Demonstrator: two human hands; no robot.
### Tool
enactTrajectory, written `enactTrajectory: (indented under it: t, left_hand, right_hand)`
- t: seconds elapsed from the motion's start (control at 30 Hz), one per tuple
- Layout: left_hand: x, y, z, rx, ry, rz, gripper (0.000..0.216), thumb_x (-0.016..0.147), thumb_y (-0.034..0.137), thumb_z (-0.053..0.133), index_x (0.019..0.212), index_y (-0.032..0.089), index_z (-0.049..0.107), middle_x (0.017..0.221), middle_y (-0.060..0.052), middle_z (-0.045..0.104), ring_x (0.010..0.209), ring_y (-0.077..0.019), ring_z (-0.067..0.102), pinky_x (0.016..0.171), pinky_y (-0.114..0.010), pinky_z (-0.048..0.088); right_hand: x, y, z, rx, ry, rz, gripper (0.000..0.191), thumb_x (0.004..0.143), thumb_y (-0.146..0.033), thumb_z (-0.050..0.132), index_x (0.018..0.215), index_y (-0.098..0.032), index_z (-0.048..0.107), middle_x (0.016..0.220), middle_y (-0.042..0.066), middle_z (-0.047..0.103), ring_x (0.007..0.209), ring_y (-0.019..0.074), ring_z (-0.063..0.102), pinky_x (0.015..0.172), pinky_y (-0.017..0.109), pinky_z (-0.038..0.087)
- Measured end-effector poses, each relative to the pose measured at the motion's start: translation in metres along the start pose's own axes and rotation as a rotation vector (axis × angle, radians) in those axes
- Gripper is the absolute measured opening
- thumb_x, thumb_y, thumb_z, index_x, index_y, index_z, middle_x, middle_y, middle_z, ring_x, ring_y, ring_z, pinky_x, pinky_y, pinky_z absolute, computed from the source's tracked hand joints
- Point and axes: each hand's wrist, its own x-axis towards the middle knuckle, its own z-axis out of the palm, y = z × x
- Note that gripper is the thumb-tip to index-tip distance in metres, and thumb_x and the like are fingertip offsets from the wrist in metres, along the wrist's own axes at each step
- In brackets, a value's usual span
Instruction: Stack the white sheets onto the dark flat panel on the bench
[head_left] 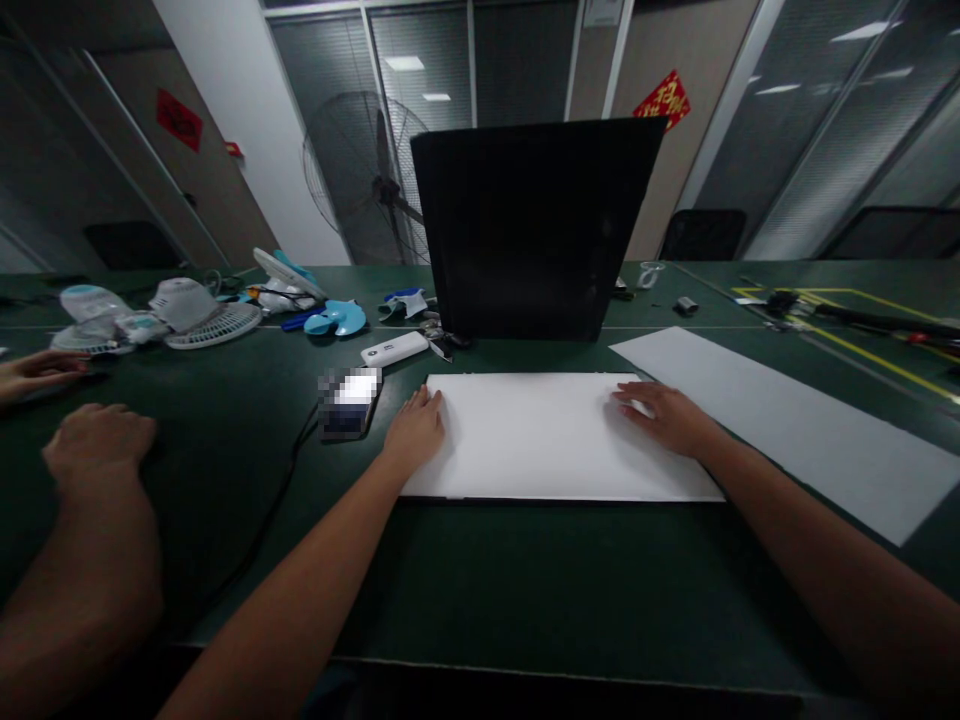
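Observation:
A white rectangular sheet lies flat on the dark green table in front of me. My left hand rests flat on the sheet's left edge, fingers stretched out. My right hand lies flat on the sheet's upper right part, fingers spread. Neither hand holds anything. A tall black board stands upright just behind the sheet.
A second white sheet lies to the right. A phone with a black cable and a white power bank sit left of the sheet. Small fan parts are scattered at back left. Another person's hands rest at the left. Tools lie at far right.

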Motion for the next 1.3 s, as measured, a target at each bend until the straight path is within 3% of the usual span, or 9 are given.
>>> enactTrajectory:
  t: [0.17,0.3,0.43,0.53,0.63,0.77,0.9,1.1,1.3]
  left_hand:
    - [-0.001,0.004,-0.003,0.018,0.001,-0.014,0.054,0.104,0.018,0.034,0.155,0.006,0.046,0.164,-0.026,0.043,0.156,-0.0315,0.040,0.126,-0.046,0.035]
    - [-0.002,0.005,-0.004,0.001,0.009,-0.008,0.053,0.106,0.032,0.037,0.152,0.008,0.048,0.164,-0.025,0.044,0.156,-0.0332,0.040,0.125,-0.048,0.034]
    - [-0.002,0.006,-0.006,-0.037,0.001,-0.014,0.055,0.106,0.035,0.037,0.153,0.008,0.048,0.165,-0.025,0.043,0.157,-0.0341,0.038,0.126,-0.049,0.032]
    - [-0.003,0.007,-0.007,-0.062,-0.001,-0.025,0.055,0.106,0.034,0.038,0.153,0.007,0.048,0.166,-0.026,0.041,0.156,-0.0354,0.039,0.126,-0.049,0.032]
    - [-0.004,0.007,-0.008,-0.068,-0.009,-0.042,0.055,0.106,0.035,0.038,0.153,0.008,0.048,0.166,-0.025,0.041,0.156,-0.0348,0.038,0.126,-0.048,0.032]
    - [-0.004,0.008,-0.009,-0.065,-0.018,-0.041,0.055,0.106,0.035,0.038,0.152,0.007,0.049,0.165,-0.027,0.040,0.155,-0.0348,0.039,0.126,-0.047,0.031]
    - [-0.004,0.009,-0.008,-0.065,-0.011,-0.060,0.054,0.106,0.035,0.038,0.151,0.007,0.049,0.167,-0.027,0.038,0.155,-0.0351,0.041,0.125,-0.048,0.032]
    - [-0.004,0.008,-0.005,-0.062,-0.003,-0.059,0.056,0.107,0.034,0.039,0.154,0.005,0.046,0.166,-0.027,0.038,0.156,-0.0350,0.039,0.126,-0.047,0.031]
    - [-0.002,0.006,-0.006,-0.170,0.027,-0.056,0.055,0.111,0.038,0.028,0.150,0.009,0.054,0.164,-0.023,0.045,0.156,-0.0326,0.038,0.128,-0.049,0.030]
  right_hand:
    - [-0.012,0.075,-0.004,-0.217,0.013,0.421,0.066,0.100,-0.056,0.048,0.152,-0.016,0.058,0.160,0.020,0.051,0.148,0.0369,0.045,0.121,0.055,0.038]
    - [-0.023,0.099,-0.005,-0.233,-0.064,0.620,0.080,0.100,-0.070,0.037,0.148,-0.010,0.058,0.152,0.031,0.053,0.138,0.0468,0.051,0.107,0.067,0.043]
    - [-0.022,0.094,-0.006,-0.218,-0.095,0.620,0.069,0.101,-0.064,0.036,0.139,-0.015,0.065,0.141,0.029,0.061,0.127,0.0446,0.060,0.100,0.063,0.048]
    - [-0.018,0.084,-0.012,-0.228,-0.088,0.640,0.057,0.103,-0.050,0.036,0.125,-0.013,0.073,0.120,0.031,0.070,0.108,0.0428,0.070,0.089,0.059,0.053]
    - [-0.018,0.074,-0.022,-0.269,-0.007,0.698,0.057,0.103,-0.043,0.035,0.112,-0.006,0.077,0.102,0.036,0.071,0.090,0.0429,0.072,0.079,0.055,0.052]
    - [-0.017,0.049,-0.036,-0.303,0.151,0.688,0.066,0.106,-0.046,0.025,0.114,-0.005,0.076,0.096,0.034,0.072,0.085,0.0403,0.072,0.075,0.050,0.050]
    - [-0.011,0.007,-0.043,-0.368,0.246,0.536,0.060,0.106,-0.046,0.026,0.113,-0.012,0.075,0.090,0.024,0.075,0.078,0.0336,0.071,0.073,0.044,0.049]
    - [-0.012,-0.067,-0.038,-0.138,-0.051,-0.231,0.031,0.096,-0.037,0.051,0.099,-0.022,0.078,0.092,0.008,0.079,0.075,0.0212,0.071,0.072,0.034,0.052]
    - [-0.013,-0.117,-0.028,0.034,-0.182,-0.526,0.028,0.098,-0.031,0.054,0.105,-0.023,0.080,0.121,0.007,0.078,0.107,0.0236,0.073,0.093,0.041,0.058]
